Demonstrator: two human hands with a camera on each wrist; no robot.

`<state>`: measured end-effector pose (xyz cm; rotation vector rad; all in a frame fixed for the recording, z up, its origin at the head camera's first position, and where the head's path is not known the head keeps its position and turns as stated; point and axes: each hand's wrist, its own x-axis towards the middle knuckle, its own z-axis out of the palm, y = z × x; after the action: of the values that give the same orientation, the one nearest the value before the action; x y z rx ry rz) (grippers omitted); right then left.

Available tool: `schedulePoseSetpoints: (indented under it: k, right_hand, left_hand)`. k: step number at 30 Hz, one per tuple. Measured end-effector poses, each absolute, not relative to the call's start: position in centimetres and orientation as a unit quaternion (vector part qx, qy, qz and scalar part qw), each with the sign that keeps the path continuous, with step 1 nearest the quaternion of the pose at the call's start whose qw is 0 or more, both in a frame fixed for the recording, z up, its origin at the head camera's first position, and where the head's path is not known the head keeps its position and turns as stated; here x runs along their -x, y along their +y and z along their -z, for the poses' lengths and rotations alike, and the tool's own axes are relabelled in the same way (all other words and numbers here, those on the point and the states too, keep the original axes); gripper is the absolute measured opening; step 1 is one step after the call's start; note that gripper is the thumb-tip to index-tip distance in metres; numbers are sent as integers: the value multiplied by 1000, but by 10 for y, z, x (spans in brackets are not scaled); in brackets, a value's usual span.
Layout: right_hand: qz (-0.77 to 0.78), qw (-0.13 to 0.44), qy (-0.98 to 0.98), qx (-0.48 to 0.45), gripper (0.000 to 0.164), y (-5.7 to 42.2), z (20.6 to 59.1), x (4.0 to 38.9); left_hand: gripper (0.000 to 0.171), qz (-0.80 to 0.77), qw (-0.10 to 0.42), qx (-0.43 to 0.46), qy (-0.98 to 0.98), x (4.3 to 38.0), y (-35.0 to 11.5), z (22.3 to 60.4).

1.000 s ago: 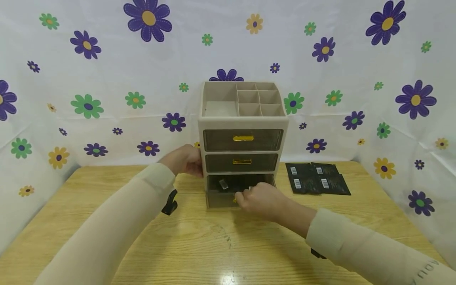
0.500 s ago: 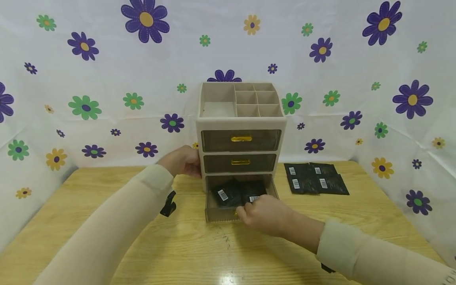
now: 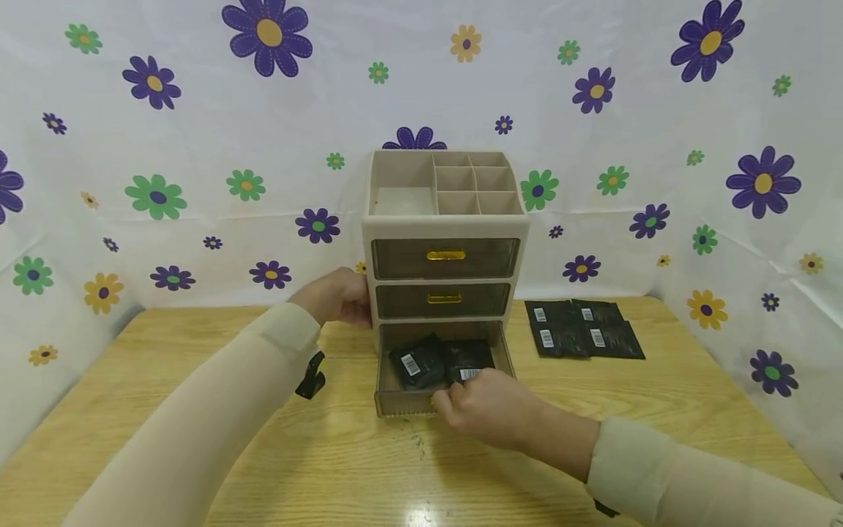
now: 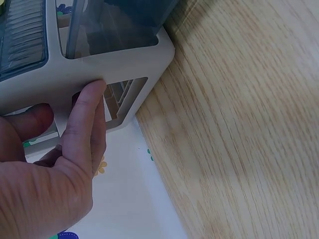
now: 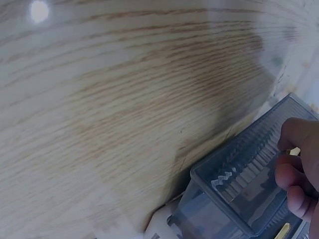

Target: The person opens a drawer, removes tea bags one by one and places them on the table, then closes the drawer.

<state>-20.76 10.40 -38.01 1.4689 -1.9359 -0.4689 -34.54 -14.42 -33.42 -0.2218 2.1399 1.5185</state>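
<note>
A beige desktop drawer organizer (image 3: 448, 228) stands at the back of the table, its bottom drawer (image 3: 405, 402) pulled out. Two black packets (image 3: 421, 364) with barcode labels lie in that drawer. My right hand (image 3: 490, 410) pinches the drawer's small gold handle (image 5: 295, 151), mostly hidden behind the fingers. On the organizer's left side, my left hand (image 3: 339, 296) grips the frame; in the left wrist view, thumb and fingers (image 4: 82, 122) hold a bar between the side openings. The upper drawer (image 3: 402, 260) and middle drawer (image 3: 402, 301) are closed.
Several flat black packets (image 3: 582, 329) with barcodes lie on the wooden table (image 3: 329, 454) to the organizer's right. A flower-patterned cloth (image 3: 211, 146) hangs close behind and along both sides. The organizer's top has divided compartments (image 3: 457, 179).
The bottom drawer has slid out toward the person with my right hand on its handle, bringing the black packets inside into view. My left hand stays at the organizer's side.
</note>
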Motion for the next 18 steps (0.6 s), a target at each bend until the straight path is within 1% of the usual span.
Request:
schedulePoseSetpoints:
  k: [4,6,9,11,13,16,17,18]
  right_hand:
    - [173,336,-737,-560,12,104,380,207]
    - [139,341,-742,-560,18,105,374,209]
    - [47,341,-776,-528,27,111,354,220]
    - [-24,322,-815,-481,30,115,335,231]
    - [-66,270,-857,-433,21,120,320,242]
    - [-74,154,-899,-403,8,123,311,254]
    - [-69,115,-905,-403,6,123,312,256]
    - [-64,79,-908,-405,8,123,314,259]
  left_hand:
    - [21,-559,248,79,787,345,-145,335]
    - [20,-561,249,80,786,346,-145,336]
    - [19,-558,251,80,787,346,-145,336]
    - [17,-557,253,78,787,347,-145,335]
    - [16,-555,251,76,789,347,-146,334]
    - [16,-553,255,77,790,348,-146,334]
    - [16,-553,255,78,789,348,-146,334]
    - [16,-553,254,79,789,348,-146,333]
